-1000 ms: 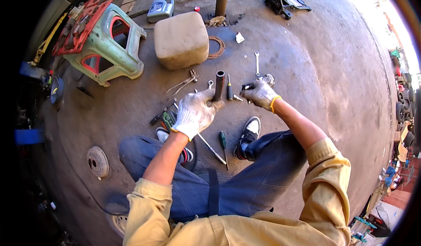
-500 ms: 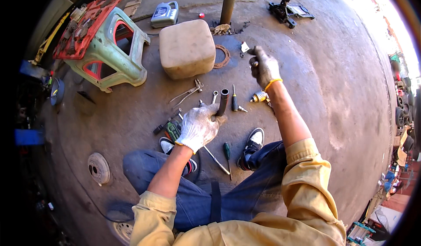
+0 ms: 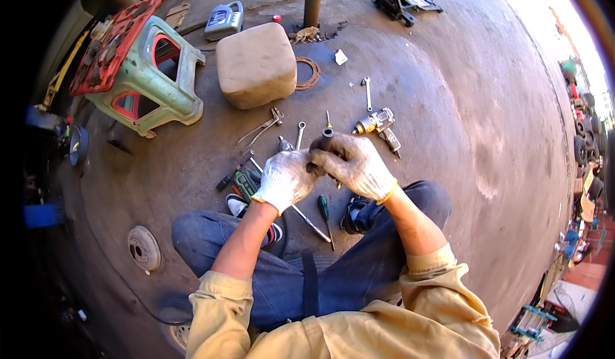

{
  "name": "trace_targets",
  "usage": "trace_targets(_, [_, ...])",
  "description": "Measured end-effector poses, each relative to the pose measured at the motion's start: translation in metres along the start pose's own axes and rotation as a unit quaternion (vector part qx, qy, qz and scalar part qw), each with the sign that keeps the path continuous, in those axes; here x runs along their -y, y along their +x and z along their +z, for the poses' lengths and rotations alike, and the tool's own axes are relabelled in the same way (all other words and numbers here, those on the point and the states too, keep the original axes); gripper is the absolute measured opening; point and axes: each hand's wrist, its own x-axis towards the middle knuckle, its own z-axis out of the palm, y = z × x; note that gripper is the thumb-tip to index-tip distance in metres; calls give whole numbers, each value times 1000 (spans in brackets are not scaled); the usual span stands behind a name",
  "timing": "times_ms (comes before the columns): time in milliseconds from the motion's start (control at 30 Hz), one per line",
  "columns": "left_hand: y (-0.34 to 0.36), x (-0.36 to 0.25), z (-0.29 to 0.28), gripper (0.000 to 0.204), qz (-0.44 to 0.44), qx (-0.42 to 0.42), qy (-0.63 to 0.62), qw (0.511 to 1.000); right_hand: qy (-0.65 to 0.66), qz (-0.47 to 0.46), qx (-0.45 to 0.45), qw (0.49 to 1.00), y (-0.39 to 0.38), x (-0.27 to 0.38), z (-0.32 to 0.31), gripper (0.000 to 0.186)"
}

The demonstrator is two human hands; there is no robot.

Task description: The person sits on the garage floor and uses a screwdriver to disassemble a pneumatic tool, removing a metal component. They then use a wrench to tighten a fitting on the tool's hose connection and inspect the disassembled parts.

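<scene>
Both my hands wear off-white knit gloves with yellow cuffs and meet in front of me. My left hand (image 3: 287, 177) is closed around a dark tube (image 3: 327, 138) with a hollow upper end. My right hand (image 3: 362, 164) wraps round the same tube from the right side, its fingers soiled dark. The tube's lower part is hidden by the gloves. Below them on the floor lie a green-handled screwdriver (image 3: 324, 208) and a long metal bar (image 3: 311, 224). Close to my left hand is a green-bodied tool (image 3: 245, 184).
Beyond my hands lie pliers (image 3: 263, 128), a ring spanner (image 3: 300, 135), a combination spanner (image 3: 367, 95) and a yellow-and-silver power tool (image 3: 378, 124). A tan block-shaped container (image 3: 256, 67), a rusty ring (image 3: 309, 74), a green stool (image 3: 163, 83) and a post (image 3: 312, 3) stand or lie farther off.
My right hand has come back toward me from the far right and closed on the tube. The power tool and a spanner now show uncovered. The view has shifted slightly.
</scene>
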Motion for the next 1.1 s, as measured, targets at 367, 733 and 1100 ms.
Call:
trace_targets(367, [-5,11,-44,53,-65,-25,-508,859,48,53,-104,992,13,-19,7,31])
trace_targets(733, [7,11,-15,31,82,-141,-451,878,-22,-13,-90,996,16,-22,28,35])
trace_targets(1100, [-8,19,-48,47,86,-33,-663,743,323,44,-97,940,7,3,-12,41])
